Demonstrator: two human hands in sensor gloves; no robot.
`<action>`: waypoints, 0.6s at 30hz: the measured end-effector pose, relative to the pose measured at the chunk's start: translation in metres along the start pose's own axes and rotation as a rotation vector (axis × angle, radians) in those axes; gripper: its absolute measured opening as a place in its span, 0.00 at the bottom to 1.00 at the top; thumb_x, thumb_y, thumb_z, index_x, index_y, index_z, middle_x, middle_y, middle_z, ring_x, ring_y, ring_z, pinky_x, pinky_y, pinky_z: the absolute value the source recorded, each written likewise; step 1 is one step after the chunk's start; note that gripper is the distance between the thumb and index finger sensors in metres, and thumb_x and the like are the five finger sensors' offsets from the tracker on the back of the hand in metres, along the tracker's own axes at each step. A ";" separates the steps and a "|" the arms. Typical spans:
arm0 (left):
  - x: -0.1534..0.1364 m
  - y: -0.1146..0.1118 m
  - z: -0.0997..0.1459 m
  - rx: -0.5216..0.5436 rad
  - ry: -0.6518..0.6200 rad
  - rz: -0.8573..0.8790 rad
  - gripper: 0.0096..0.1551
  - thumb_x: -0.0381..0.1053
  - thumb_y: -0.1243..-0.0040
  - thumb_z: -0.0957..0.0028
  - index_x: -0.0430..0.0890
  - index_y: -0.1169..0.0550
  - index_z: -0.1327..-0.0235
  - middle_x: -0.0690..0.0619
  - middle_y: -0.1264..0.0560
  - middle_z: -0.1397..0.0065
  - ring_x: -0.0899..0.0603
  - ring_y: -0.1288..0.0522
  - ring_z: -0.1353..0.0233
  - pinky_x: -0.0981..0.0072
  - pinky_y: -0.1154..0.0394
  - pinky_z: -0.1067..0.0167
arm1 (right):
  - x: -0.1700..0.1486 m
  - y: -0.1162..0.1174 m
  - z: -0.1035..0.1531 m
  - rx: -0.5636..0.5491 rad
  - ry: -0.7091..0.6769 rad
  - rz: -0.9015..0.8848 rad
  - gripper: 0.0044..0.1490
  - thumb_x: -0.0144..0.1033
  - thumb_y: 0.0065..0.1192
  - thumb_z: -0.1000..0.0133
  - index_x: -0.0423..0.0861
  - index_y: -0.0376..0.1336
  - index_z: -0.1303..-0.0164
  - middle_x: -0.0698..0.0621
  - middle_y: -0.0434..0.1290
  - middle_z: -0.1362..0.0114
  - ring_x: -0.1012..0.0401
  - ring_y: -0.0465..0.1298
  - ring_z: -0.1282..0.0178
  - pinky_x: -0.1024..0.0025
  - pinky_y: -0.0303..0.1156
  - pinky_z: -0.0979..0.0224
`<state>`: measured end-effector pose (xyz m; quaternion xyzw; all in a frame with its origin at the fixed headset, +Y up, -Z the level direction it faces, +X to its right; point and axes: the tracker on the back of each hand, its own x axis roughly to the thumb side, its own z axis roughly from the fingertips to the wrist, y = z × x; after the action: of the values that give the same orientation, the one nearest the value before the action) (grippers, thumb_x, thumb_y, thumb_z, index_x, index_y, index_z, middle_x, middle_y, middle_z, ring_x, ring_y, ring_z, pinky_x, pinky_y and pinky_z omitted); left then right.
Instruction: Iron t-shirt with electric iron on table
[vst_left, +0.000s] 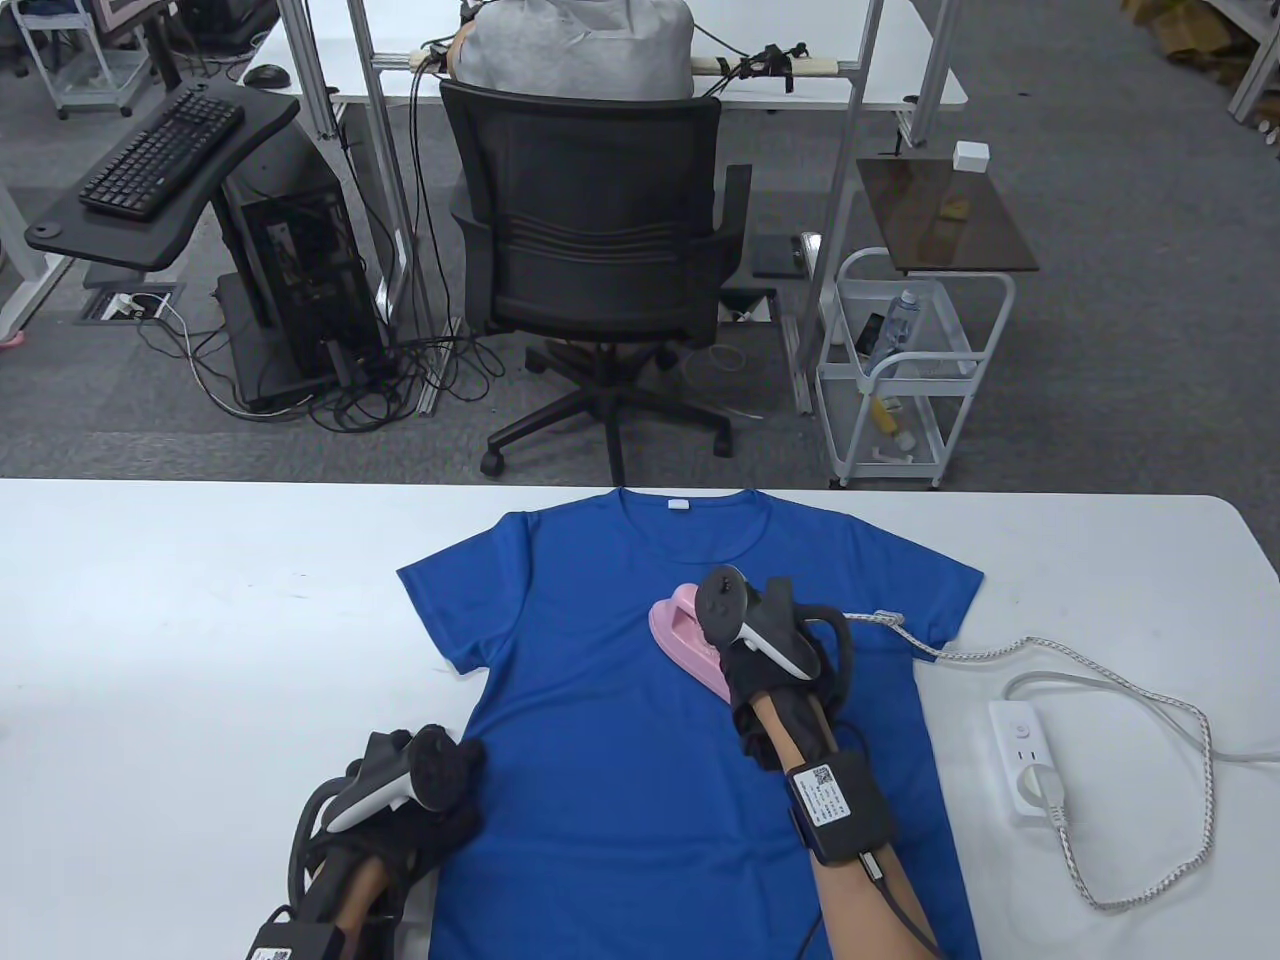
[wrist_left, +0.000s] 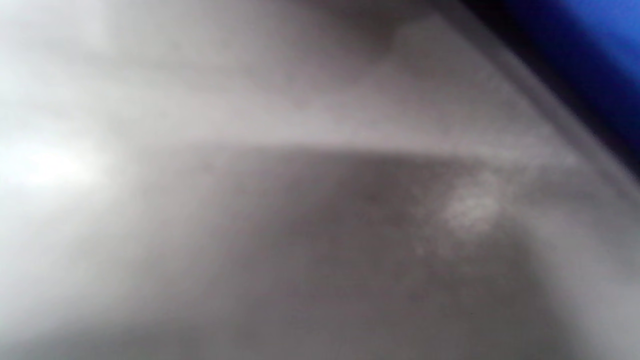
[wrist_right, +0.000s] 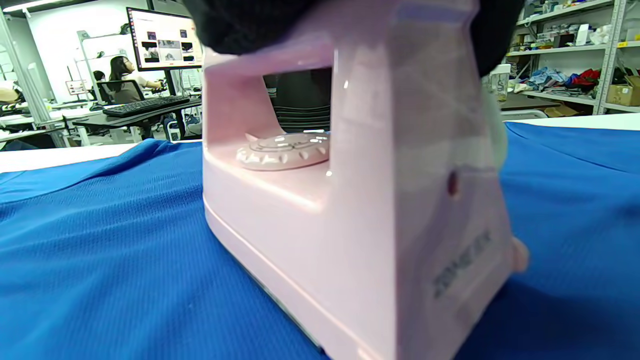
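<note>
Iron flat on the chest of the shirt, mid-pressing.

The left hand (vst_left: 420, 790) rests on the lower left edge of the blue t-shirt (vst_left: 620, 760), where cloth meets the white worktop (vst_left: 200, 620); whether its fingers are open or closed I cannot tell, and its wrist view is only blur. The shirt lies spread face up at the middle of the worktop, collar away from the person. On its upper middle sits the pink iron (vst_left: 685, 640), soleplate down, the right hand (vst_left: 765, 640) gripping its handle from above. Its braided cord (vst_left: 1000, 655) trails right to a power strip (vst_left: 1030, 760). To press well, I judge the left hand should hold the hem taut, the iron should glide in slow, flat strokes, and the cord should stay off the cloth.
</note>
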<state>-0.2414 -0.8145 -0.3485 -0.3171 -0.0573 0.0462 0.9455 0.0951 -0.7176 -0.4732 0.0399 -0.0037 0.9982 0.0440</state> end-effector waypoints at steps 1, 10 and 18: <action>0.000 0.000 0.000 -0.002 -0.001 0.000 0.43 0.65 0.63 0.49 0.65 0.63 0.25 0.53 0.71 0.19 0.36 0.71 0.19 0.32 0.64 0.28 | -0.001 0.000 0.000 0.007 -0.007 -0.006 0.41 0.40 0.58 0.52 0.49 0.61 0.24 0.44 0.75 0.28 0.49 0.81 0.38 0.54 0.76 0.35; 0.000 0.001 0.000 -0.007 -0.004 -0.006 0.43 0.65 0.63 0.49 0.66 0.64 0.25 0.53 0.71 0.19 0.36 0.71 0.19 0.32 0.64 0.27 | 0.003 -0.007 0.008 0.154 -0.158 0.029 0.43 0.38 0.64 0.52 0.51 0.57 0.22 0.46 0.72 0.24 0.47 0.79 0.34 0.49 0.73 0.33; -0.001 0.001 -0.001 -0.008 -0.004 -0.005 0.43 0.65 0.63 0.49 0.66 0.64 0.25 0.53 0.71 0.19 0.36 0.71 0.19 0.32 0.64 0.28 | 0.015 -0.011 0.015 0.263 -0.365 0.018 0.42 0.34 0.66 0.53 0.58 0.58 0.25 0.49 0.73 0.24 0.46 0.77 0.30 0.45 0.71 0.31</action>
<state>-0.2421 -0.8142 -0.3495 -0.3207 -0.0603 0.0445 0.9442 0.0823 -0.7054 -0.4571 0.2251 0.1182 0.9667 0.0281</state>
